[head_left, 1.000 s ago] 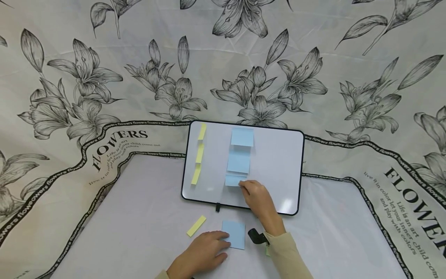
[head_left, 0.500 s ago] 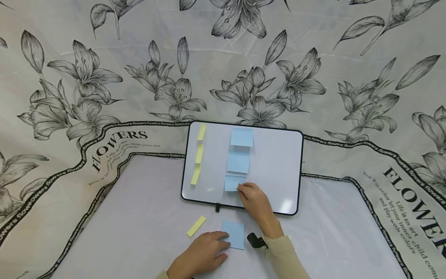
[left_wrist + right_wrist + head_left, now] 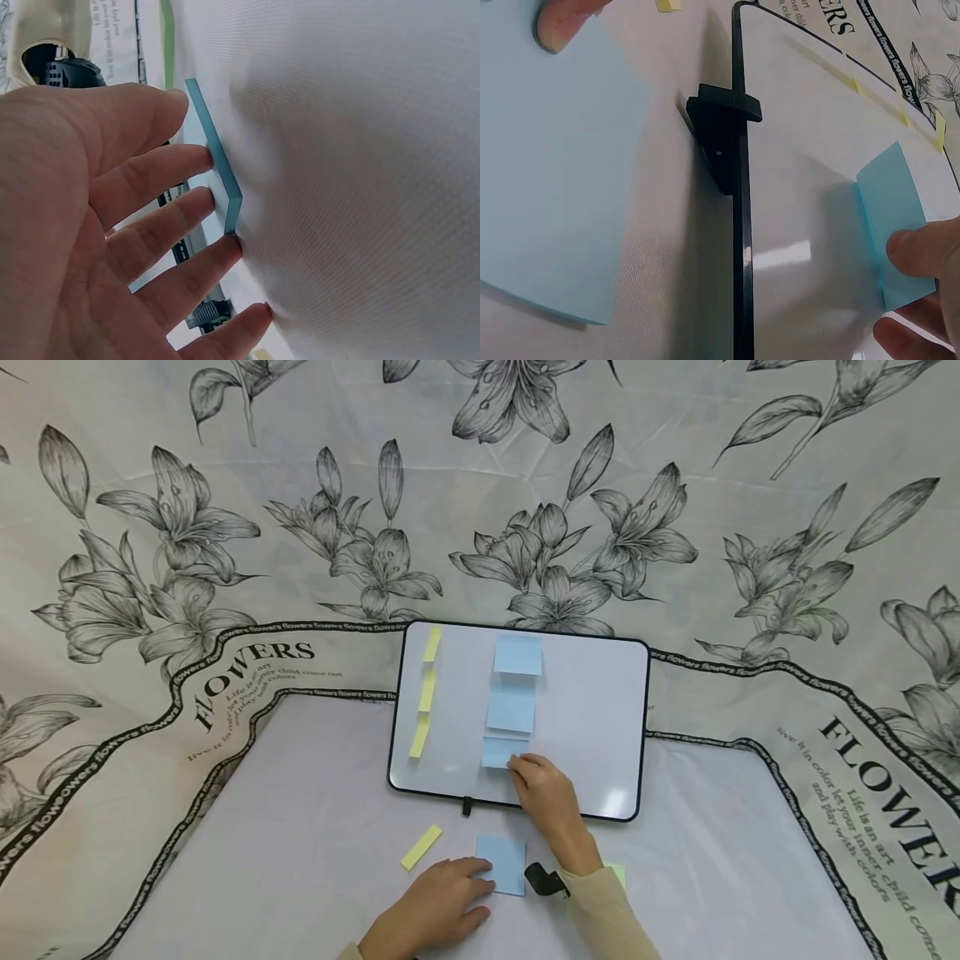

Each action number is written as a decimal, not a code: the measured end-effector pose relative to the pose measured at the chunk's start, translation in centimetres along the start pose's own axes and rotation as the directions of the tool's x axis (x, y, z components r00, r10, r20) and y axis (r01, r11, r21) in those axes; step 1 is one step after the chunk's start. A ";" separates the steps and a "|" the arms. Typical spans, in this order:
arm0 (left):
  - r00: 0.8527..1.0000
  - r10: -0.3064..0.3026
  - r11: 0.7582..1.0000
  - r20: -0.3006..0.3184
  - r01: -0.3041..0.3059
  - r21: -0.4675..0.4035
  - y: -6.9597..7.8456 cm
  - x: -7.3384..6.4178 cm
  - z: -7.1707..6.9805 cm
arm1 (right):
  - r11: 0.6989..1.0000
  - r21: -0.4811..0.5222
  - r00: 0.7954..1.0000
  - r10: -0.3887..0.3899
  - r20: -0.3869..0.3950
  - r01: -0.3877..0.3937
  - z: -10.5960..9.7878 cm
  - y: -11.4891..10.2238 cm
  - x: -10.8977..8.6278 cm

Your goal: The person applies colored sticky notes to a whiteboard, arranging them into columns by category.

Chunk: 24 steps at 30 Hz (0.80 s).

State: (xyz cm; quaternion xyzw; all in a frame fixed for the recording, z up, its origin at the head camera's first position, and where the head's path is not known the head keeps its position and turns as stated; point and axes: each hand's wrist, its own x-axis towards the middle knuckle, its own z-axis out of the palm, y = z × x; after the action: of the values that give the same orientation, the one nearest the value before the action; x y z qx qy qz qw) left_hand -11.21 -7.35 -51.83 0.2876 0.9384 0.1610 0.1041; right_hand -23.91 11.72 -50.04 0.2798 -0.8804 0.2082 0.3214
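Note:
My right hand pinches the free lower edge of a blue sticky note on the whiteboard. In the right wrist view the thumb lies on the front of that sticky note, which bends out from the board while its upper edge lies against it. My left hand rests with loosely extended fingers on a blue sticky note pad on the table. The left wrist view shows the pad's edge near the fingertips.
Two more blue sticky notes and several narrow yellow ones are on the whiteboard. A yellow strip pad lies left of the blue pad. Something green shows behind the right sleeve. A black clip grips the board's lower edge.
My right hand has shifted slightly down and left, still pinching the note, whose lower edge dropped and then rose a little. The left hand has stayed on the pad.

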 end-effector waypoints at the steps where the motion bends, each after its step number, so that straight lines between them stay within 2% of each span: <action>1: 1.000 0.000 1.000 0.000 0.000 0.000 0.0 0.0 0.0 | 1.000 -0.003 1.000 0.008 0.002 -0.008 0.0 0.0 0.0; 6: 1.000 0.006 1.000 -0.001 -0.006 -0.001 0.0 0.1 0.0 | 0.999 -0.008 0.999 0.046 0.009 -0.046 0.2 -0.2 -0.1; 24: 0.999 0.025 1.000 -0.033 -0.024 0.013 -0.1 0.1 0.2 | 0.995 -0.024 0.996 0.092 -0.016 -0.092 0.6 -1.1 -0.8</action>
State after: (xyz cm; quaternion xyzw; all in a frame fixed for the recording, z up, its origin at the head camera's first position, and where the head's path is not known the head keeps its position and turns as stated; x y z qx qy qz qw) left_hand -11.29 -7.30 -52.09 0.2970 0.9374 0.1612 0.0845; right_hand -22.98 10.80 -50.77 0.2335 -0.8925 0.2138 0.3213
